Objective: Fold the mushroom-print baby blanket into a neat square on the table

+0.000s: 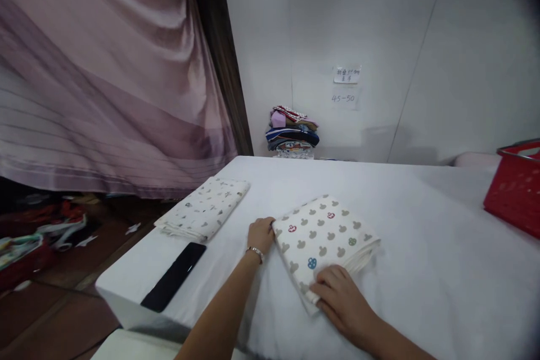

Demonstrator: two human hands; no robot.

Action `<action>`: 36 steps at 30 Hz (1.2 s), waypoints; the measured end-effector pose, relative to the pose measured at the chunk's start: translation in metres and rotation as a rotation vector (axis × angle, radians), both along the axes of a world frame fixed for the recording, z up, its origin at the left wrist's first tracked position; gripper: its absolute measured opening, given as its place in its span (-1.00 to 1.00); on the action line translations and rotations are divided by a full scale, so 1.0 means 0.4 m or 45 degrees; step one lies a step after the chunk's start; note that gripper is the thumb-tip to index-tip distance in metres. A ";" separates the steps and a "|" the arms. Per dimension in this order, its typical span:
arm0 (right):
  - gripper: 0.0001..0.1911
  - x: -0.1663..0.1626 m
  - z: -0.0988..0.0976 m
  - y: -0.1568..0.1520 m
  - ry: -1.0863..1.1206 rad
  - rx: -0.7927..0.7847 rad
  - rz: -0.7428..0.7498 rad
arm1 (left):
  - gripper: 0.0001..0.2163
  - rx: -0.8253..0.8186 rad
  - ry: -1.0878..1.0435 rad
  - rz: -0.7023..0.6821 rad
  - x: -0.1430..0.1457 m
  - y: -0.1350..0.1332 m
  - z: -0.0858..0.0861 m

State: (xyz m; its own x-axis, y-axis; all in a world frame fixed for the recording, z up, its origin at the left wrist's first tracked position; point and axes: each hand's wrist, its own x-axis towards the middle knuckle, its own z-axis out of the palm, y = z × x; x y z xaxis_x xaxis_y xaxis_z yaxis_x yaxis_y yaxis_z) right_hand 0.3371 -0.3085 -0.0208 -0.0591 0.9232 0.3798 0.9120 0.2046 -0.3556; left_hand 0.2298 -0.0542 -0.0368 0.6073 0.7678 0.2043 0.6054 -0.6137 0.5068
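A folded white cloth with grey and coloured mushroom-like prints (323,236) lies on the white table (422,247) in front of me. My left hand (260,234) rests at its left edge, fingers curled against the fold. My right hand (341,298) presses on the cloth's near corner, fingers bent down over the edge. A second folded white cloth with small prints (205,206) lies apart to the left. A thin bracelet circles my left wrist.
A black phone (174,275) lies near the table's left front corner. A red basket (514,185) stands at the right edge. A stack of folded clothes (292,130) sits against the far wall. A pink curtain (105,67) hangs at left above floor clutter.
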 end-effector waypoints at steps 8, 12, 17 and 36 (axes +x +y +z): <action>-0.76 -0.003 0.009 -0.012 0.024 -0.023 0.001 | -0.73 -0.096 -0.015 0.085 -0.001 0.032 -0.005; -0.69 0.025 0.045 0.008 0.165 0.023 0.043 | -0.67 -0.089 -0.082 0.102 0.018 0.018 0.039; -0.67 0.145 0.075 0.149 0.130 0.184 -0.155 | -0.57 0.156 -0.001 -0.105 0.089 -0.110 0.050; -0.21 0.379 -0.005 0.306 -0.024 -0.564 -0.613 | -0.38 0.307 0.386 -0.107 0.096 -0.183 -0.004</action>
